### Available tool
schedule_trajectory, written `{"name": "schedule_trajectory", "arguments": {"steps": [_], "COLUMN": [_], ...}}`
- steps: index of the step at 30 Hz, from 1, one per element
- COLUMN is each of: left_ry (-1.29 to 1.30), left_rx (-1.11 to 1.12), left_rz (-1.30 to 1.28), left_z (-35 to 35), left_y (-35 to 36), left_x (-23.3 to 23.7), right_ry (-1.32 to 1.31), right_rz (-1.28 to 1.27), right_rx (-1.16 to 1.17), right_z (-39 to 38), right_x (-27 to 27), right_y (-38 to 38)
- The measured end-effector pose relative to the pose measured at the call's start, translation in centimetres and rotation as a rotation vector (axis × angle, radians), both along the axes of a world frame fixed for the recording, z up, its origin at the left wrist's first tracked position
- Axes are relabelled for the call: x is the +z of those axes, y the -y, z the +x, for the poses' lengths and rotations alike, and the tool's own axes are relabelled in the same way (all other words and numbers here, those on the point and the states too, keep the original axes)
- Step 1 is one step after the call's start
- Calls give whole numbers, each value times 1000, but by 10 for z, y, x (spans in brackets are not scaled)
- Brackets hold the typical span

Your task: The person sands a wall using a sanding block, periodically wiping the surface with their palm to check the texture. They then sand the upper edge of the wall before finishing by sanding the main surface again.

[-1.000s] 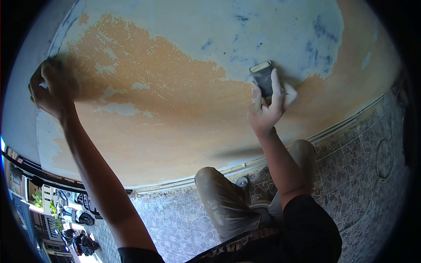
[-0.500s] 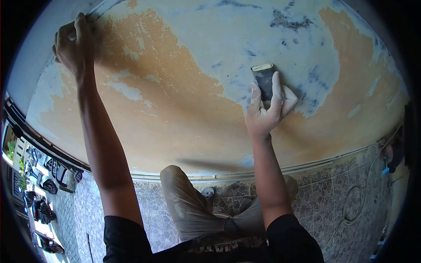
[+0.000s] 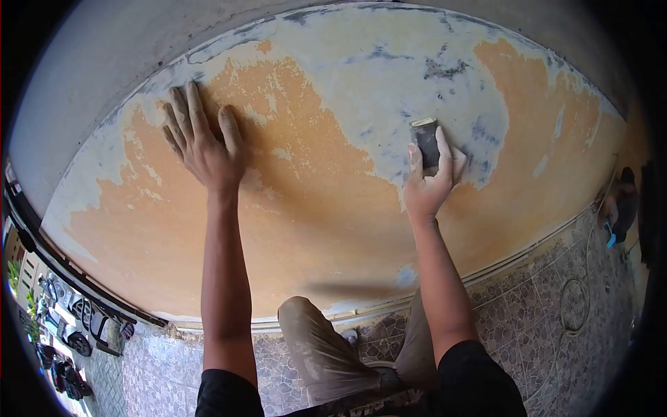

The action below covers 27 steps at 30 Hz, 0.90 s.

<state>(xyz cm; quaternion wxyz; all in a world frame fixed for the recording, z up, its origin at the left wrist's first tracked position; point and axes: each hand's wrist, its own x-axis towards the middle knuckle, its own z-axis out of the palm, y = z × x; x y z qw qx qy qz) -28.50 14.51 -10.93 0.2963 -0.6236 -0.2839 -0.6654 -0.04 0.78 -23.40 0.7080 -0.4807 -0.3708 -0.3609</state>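
Note:
My left hand (image 3: 212, 149) lies flat on the wall (image 3: 292, 222), fingers stretched up and thumb apart, over the orange part near the upper left edge. It holds nothing. Gripped in my right hand (image 3: 431, 184) is a sanding block (image 3: 426, 139), dark sandpaper wrapped round a pale core that shows at its top end. Thumb and fingers clasp its two sides, and white dust coats them. The block is at the whitish patch right of centre, where bluish-grey smears show. Around that patch the orange paint has ragged edges.
A tiled stone-pattern floor (image 3: 514, 313) runs below the wall, with a looped hose (image 3: 574, 306) at the right. Another person (image 3: 620, 208) is by the far right end, near something light blue. Parked motorbikes (image 3: 66, 375) stand outside at the lower left.
My left hand has left the wall's upper left edge, moved right and down, and spread flat. The right hand keeps the sanding block on about the same patch; the view has shifted.

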Motion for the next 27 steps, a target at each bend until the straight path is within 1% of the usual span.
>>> {"name": "schedule_trajectory", "arguments": {"steps": [1, 2, 4, 5, 6, 7, 9, 10, 11, 12, 13, 14, 15, 17, 18, 20, 21, 22, 23, 25, 26, 27], "left_ry": [-40, -119, -249, -305, -308, -308, -283, -262, -271, -257, -243, -237, -240, -246, -240, -267, -259, -244, -235, -241, -249, -255], "left_rx": [6, 43, 99, 116, 94, 71, 49, 36, 24, 15, 5, -6, -16, -7, 1, -3, 14, 1, -12, -19, -17, -19], "left_rz": [-98, -160, -268, -309, -321, -339, -393, -411, -431, -419, -407, -411, -421, -373, -376, -362, -357, -375, -395, -415, -426, -431], "left_z": [5, 7, 7, 6, 5, 4, 0, 0, 1, 1, 0, 1, 0, -2, -4, -7, -7, -7, -7, -6, -8, -8], "left_y": [12, 20, 31, 37, 39, 43, 52, 50, 47, 47, 49, 49, 50, 48, 47, 45, 43, 45, 48, 48, 52, 52], "left_x": [-33, -74, -167, -212, -255, -294, -362, -381, -394, -404, -412, -414, -414, -411, -414, -420, -418, -418, -418, -417, -416, -414], "right_ry": [-70, -100, 72, 269, 444, 450, 650, 662, 578, 383, 244, 199, 198, 78, 136, 485, 547, 585, 581, 691, 544, 362], "right_rz": [55, 78, 4, -104, -220, -244, -402, -379, -341, -225, -196, -156, -168, -65, -55, -249, -331, -406, -402, -452, -333, -214], "right_rx": [55, 86, 56, -37, -50, -51, -21, -64, -124, -31, -58, -97, -104, -38, 1, -51, 28, 52, 67, -5, -31, -27], "right_z": [-2, -8, -39, -49, -58, -58, -54, -48, -43, -38, -37, -31, -36, -59, -74, -86, -90, -94, -85, -72, -60, -54], "right_x": [3, -8, -62, -101, -130, -141, -157, -145, -121, -101, -70, -47, -49, -53, -87, -157, -190, -197, -201, -156, -143, -114], "right_y": [-5, -13, -27, -26, -16, -10, 3, 3, 5, -4, -4, -7, -8, -20, -31, -22, -15, -9, -3, 5, -4, -11]}}
